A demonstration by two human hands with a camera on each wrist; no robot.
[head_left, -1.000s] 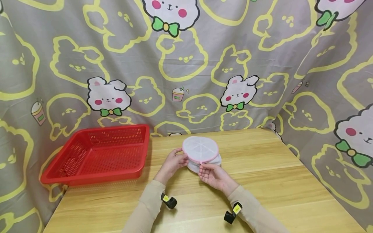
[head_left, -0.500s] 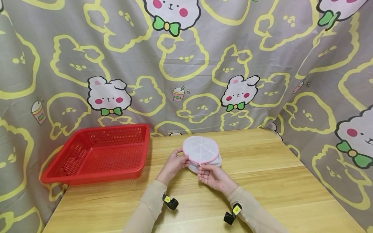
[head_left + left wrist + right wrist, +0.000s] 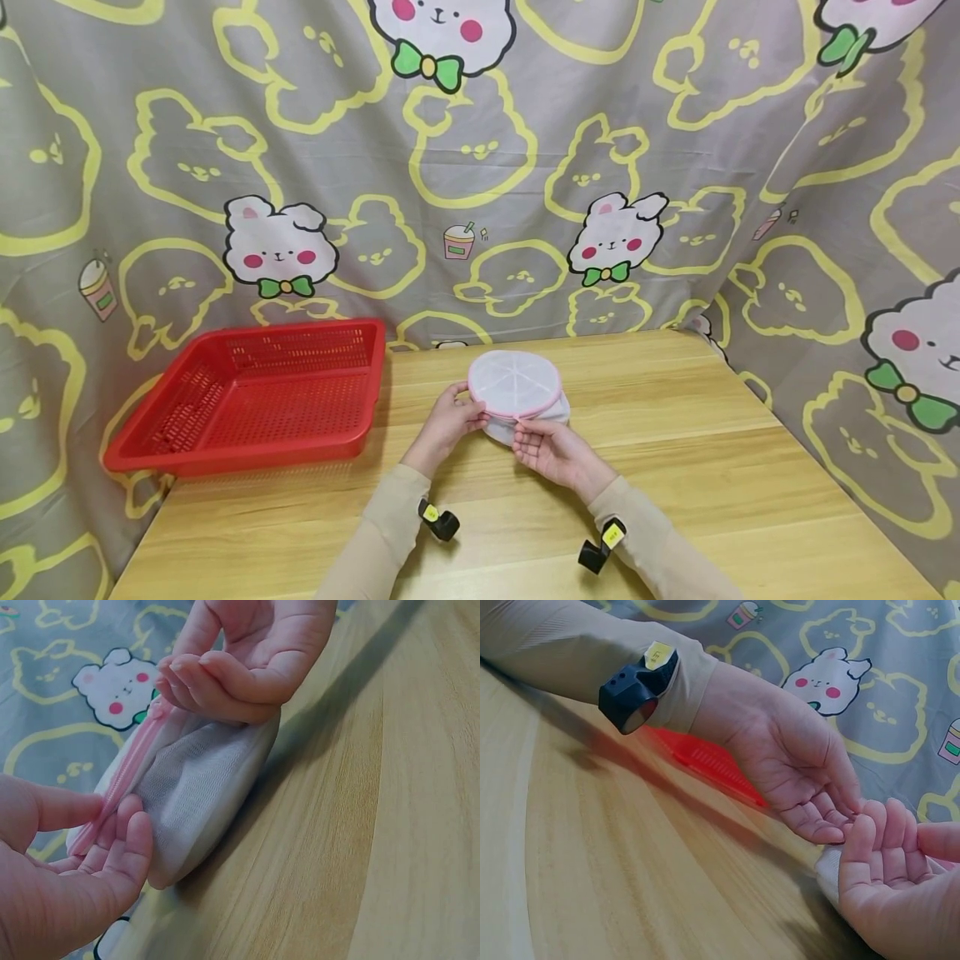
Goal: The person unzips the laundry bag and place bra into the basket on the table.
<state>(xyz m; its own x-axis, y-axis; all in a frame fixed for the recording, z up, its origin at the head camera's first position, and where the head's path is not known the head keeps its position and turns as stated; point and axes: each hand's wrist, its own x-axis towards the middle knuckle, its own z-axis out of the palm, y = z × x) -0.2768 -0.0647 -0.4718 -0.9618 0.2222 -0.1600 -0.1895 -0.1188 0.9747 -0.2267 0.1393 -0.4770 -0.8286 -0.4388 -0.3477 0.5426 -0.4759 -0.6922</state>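
Observation:
A round white mesh laundry bag (image 3: pixel 516 382) with a pink zipper (image 3: pixel 129 774) round its top edge stands low on the wooden table. My left hand (image 3: pixel 447 422) pinches the zippered rim at the bag's left side, thumb above and fingers beneath. On the near side, my right hand (image 3: pixel 553 454) holds the zipper's pull end between thumb and forefinger, its other fingers loosely curled, palm up. The left wrist view shows the slider (image 3: pixel 158 709) right by the right fingertips, and the soft mesh side (image 3: pixel 202 772) bulging below. In the right wrist view my hands hide most of the bag.
A red perforated plastic basket (image 3: pixel 360 437) stands at the table's left, with bare basket floor showing. Behind and beside the wooden table (image 3: pixel 675 483) hangs a grey curtain (image 3: pixel 517 175) with cartoon prints. A small black camera (image 3: pixel 439 522) is strapped to each sleeve.
My left hand has shifted slightly right along the rim. My right fingers dipped a little with the zipper end, then came back up. Both hands keep their hold on the laundry bag.

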